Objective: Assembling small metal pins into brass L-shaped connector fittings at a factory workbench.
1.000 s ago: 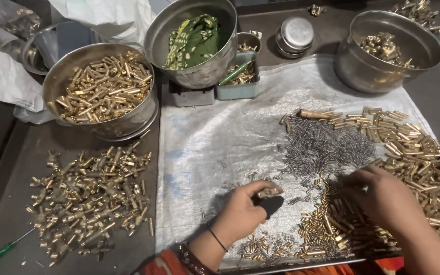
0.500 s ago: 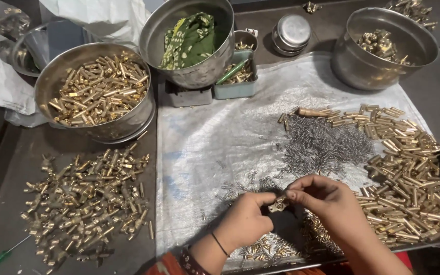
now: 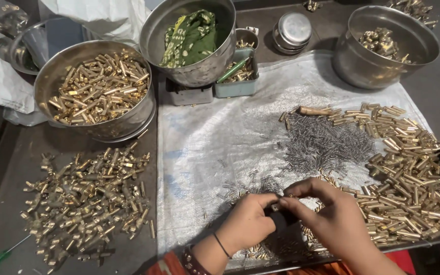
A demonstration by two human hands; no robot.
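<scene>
- We see a dark metal worktable (image 3: 11,168) carrying everything else.
- We note a crinkled silver-white woven plastic sheet (image 3: 220,137) spread over the table's middle and right.
- Three round steel bowls stand along the far edge: the left steel bowl (image 3: 143,114) heaped with brass tubes, the middle steel bowl (image 3: 151,35) holding a green patterned cloth (image 3: 189,35), and the right steel bowl (image 3: 350,63) with a few brass pieces.
- We find a wide pile of short brass tubes (image 3: 408,173) on the sheet's right side.
- A scattered heap of brass fittings (image 3: 87,198) lies on the bare table to the left.
- A grey mound of small steel springs (image 3: 327,142) sits just left of the tube pile.
- Our left hand (image 3: 248,224) is curled closed around a small dark block (image 3: 282,220), near the sheet's front edge.
- Our right hand (image 3: 332,216) meets it, thumb and forefinger pinched narrowly on a tiny brass piece (image 3: 276,206) atop the block; what kind of piece we cannot tell.
</scene>
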